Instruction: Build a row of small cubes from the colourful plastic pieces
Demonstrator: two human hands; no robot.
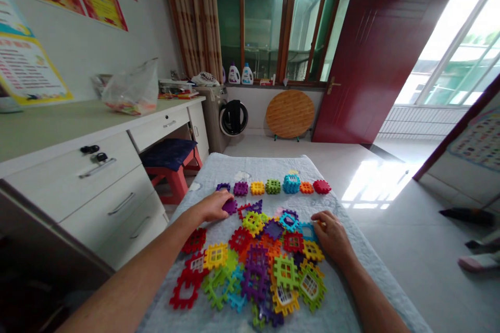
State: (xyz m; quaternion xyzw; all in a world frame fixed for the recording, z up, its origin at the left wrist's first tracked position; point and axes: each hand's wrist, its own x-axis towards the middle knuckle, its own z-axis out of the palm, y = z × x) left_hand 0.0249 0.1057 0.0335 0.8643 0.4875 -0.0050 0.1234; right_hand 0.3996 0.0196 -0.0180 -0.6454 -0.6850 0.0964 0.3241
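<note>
My left hand (215, 206) is closed on a purple interlocking plastic tile (230, 207), its fingers around the left edge. Just beyond it lies a dark purple tile (223, 187) at the left end of a row. My right hand (331, 230) is closed at the right side of the pile, its fingers curled; a bit of orange shows between them, too small to name. A light blue frame tile (307, 230) lies beside these fingers. Between my forearms spreads a loose pile of toothed tiles, among them a purple one (255, 282), a red one (240, 238) and a green one (285, 271).
Behind the pile stands a row of stacked tiles, including yellow (258, 188), green (273, 186), blue (291, 183) and red (322, 186). Everything rests on a pale blue cloth (332, 291). A red stool (177, 179) and white drawers (121, 203) are on the left.
</note>
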